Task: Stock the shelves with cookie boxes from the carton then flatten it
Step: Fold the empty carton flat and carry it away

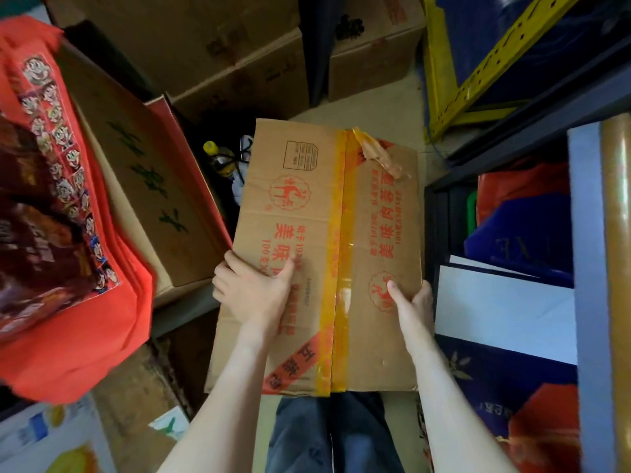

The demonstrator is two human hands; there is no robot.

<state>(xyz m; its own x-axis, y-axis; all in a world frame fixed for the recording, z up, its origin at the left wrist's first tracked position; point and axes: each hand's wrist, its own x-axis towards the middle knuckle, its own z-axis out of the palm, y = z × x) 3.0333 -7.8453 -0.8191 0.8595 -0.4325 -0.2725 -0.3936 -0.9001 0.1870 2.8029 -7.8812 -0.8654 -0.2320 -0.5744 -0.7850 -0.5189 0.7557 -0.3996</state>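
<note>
Fingers (235, 264) of the left hand (252, 295) and right hand (411, 303) are being curled round the side edges of the taped carton (327, 233), which is being held flat above the aisle floor (418, 97). Flattening appears done; a place for laying it down is being called for next.

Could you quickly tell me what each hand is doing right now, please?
Left hand: gripping the carton at its left edge.
Right hand: gripping the carton's right edge, thumb on top.
</note>
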